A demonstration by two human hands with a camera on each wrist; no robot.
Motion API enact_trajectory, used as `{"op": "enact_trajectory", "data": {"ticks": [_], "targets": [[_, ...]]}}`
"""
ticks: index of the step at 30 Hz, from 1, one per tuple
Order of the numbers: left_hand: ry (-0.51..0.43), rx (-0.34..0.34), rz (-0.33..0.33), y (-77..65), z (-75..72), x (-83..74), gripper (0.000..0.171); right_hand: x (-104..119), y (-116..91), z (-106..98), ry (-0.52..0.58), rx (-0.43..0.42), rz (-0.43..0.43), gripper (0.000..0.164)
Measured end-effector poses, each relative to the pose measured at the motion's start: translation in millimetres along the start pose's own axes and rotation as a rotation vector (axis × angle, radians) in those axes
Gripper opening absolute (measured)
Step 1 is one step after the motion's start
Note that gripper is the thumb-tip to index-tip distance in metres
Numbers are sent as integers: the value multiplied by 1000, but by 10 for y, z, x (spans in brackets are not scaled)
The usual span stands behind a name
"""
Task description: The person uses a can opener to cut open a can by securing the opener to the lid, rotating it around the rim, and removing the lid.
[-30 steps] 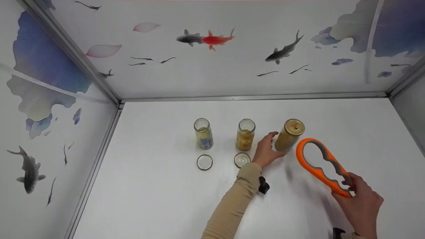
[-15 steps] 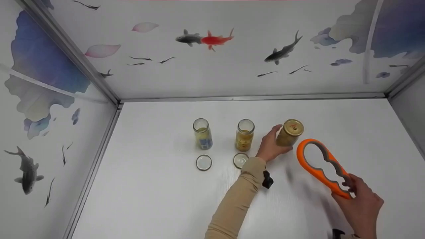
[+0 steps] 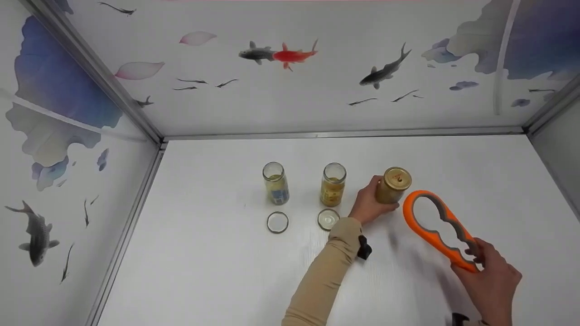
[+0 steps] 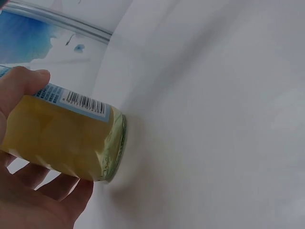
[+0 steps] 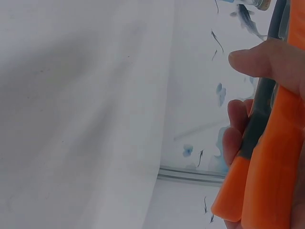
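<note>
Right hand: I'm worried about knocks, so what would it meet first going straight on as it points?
The orange opener in the right hand would probably reach the gold-lidded jar in the left hand first, though depth is unclear.

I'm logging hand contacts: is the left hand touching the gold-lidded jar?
Touching. The left wrist view shows the left hand gripping the gold-lidded jar, thumb over its label and fingers along the opposite side.

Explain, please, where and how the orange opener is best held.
Probably hold the opener by its narrow end, coming from the near right, as the right hand does: it slants with that end nearest, leaving the wide loop free.
</note>
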State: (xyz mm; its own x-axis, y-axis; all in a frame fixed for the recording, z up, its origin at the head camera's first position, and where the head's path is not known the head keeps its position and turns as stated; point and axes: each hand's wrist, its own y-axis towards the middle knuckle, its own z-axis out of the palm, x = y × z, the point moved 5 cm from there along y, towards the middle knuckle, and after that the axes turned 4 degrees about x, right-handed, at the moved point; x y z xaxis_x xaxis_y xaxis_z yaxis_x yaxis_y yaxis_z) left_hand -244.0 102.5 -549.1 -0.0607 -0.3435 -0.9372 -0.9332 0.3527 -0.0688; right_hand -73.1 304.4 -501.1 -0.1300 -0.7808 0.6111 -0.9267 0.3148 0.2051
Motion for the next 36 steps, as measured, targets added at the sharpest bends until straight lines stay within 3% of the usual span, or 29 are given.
{"op": "enact_trajectory", "data": {"ticks": [11,19,29,36], "targets": [[49,27,40,-128,-74,19,78,53,3,-15,15,-16,1,55],[56,74,24,-281,-110,37,62,88,0,30,30,17,23,55],[33,127,93,-581,-76,-20,57,213,15,9,64,-60,-133,56],[69,134,98,-718,-40,-24,58,357,34,44,84,-13,-150,59]]}}
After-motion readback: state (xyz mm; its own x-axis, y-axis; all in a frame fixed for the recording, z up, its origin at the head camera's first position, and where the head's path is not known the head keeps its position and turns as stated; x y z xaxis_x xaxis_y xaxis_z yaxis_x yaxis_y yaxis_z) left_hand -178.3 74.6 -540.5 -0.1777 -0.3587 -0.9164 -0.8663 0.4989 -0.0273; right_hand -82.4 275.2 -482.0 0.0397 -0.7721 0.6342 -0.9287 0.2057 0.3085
